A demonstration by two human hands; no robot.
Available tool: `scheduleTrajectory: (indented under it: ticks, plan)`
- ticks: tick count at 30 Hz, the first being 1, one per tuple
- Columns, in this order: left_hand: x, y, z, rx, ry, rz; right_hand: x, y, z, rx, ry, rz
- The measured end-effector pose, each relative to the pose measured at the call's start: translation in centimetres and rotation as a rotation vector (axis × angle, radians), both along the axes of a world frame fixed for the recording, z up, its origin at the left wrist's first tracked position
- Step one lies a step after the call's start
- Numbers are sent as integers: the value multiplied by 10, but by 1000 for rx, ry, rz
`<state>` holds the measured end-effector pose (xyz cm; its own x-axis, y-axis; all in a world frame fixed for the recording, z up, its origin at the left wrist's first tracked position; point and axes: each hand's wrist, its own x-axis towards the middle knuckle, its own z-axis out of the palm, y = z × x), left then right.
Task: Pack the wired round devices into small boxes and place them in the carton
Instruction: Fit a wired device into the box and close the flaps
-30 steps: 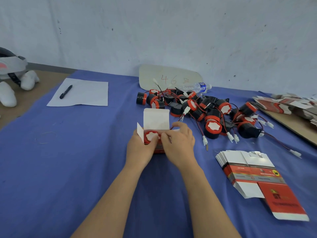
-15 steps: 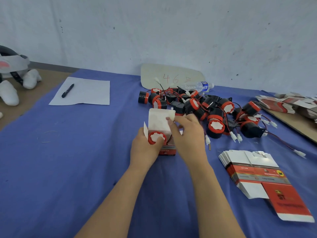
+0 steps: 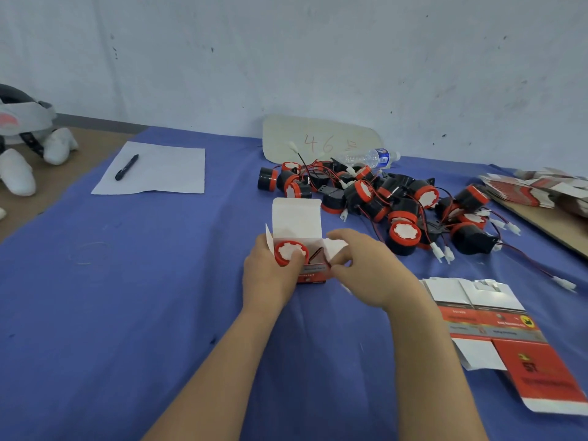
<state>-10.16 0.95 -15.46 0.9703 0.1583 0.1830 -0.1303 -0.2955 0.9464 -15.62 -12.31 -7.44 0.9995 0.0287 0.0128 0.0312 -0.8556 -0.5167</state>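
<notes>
A small red and white box (image 3: 297, 219) stands open on the blue cloth, its white lid flap upright. A round black device with a red rim and white face (image 3: 289, 251) sits in its mouth, its wire curled beside it. My left hand (image 3: 269, 275) grips the box from the left, thumb on the device. My right hand (image 3: 370, 268) pinches the box's right side flap. A pile of several more wired round devices (image 3: 401, 232) lies behind and to the right. No carton is in view.
A stack of flat unfolded boxes (image 3: 496, 326) lies at the right. More flat boxes (image 3: 537, 190) sit on a board at the far right. A paper sheet with a pen (image 3: 127, 167), a water bottle (image 3: 372, 159) and a cardboard piece marked 46 (image 3: 321, 140) are behind.
My right hand came down from the lid flap to the box's right side flap. The box and my left hand stayed roughly where they were.
</notes>
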Motion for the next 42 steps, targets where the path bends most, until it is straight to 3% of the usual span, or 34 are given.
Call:
scheduleTrajectory:
  ticks: [5, 13, 28, 33, 37, 42]
  plan:
    - [0, -1, -1, 7, 6, -13, 7, 7, 9, -178, -105, -125]
    - [-1, -1, -2, -11, -21, -17, 32, 27, -15, -75, -314, -167]
    - [-2, -2, -1, 16, -28, 7, 32, 20, -39, 11, -357, -200]
    - [-2, -4, -1, 19, -35, -2, 38, 24, -38, 63, -286, -215]
    - [-2, -3, -2, 18, -20, -6, 49, 25, -33, -7, -226, -244]
    - [-3, -4, 1, 12, -25, -5, 45, 33, -43, 62, -398, -299]
